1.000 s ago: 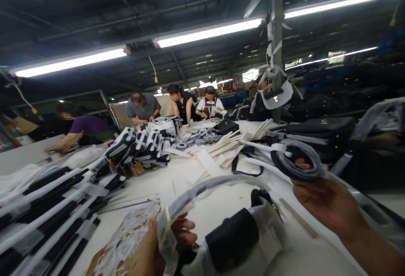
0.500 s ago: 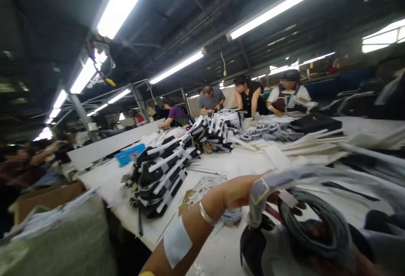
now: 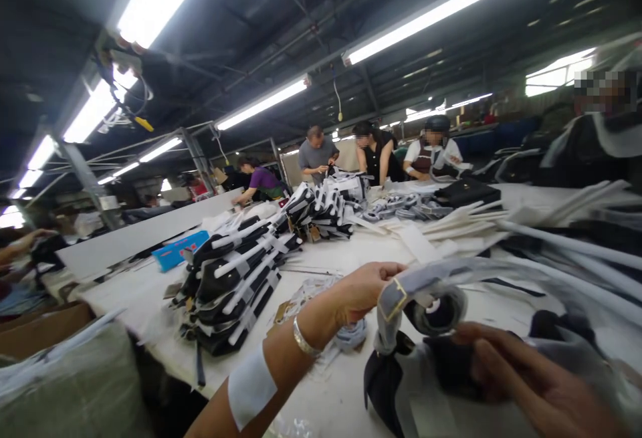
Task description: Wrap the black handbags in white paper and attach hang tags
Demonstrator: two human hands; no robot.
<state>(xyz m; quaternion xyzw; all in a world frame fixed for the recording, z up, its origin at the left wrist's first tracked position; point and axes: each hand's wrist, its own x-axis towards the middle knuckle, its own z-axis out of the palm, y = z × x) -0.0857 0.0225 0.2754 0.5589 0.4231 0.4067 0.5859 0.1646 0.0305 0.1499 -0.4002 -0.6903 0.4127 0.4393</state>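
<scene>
The wrapped handbag (image 3: pixel 454 361) is on the near right part of the white table (image 3: pixel 336 391), directly before the wearer. Its body is black with pale wrapping; its handle (image 3: pixel 461 271), covered in translucent film, arches above. A coiled strap (image 3: pixel 455 305), likewise wrapped, is seen within the arch.

Left hand (image 3: pixel 368 285): extended to the left end of the handle, at a gold-coloured buckle (image 3: pixel 400 297). Most fingers pass behind the handle, so their grip cannot be determined. The forearm bears a silver bracelet (image 3: pixel 302 336) and a white patch (image 3: pixel 252 384).

Right hand (image 3: pixel 536 374): in front of the bag, blurred, forefinger and thumb directed at the lower edge of the coil. Whether they pinch it cannot be established.

Left of the bag: a heap of string tags (image 3: pixel 308 294), then a stack of black bags (image 3: pixel 235 284) with white tubes, and a blue packet (image 3: pixel 180 251) beyond. Further back: white strips (image 3: pixel 451 229), a pile of coiled straps (image 3: pixel 414 207) and a flat black bag (image 3: pixel 466 192). Four co-workers (image 3: pixel 319 154) are occupied at the far side.
</scene>
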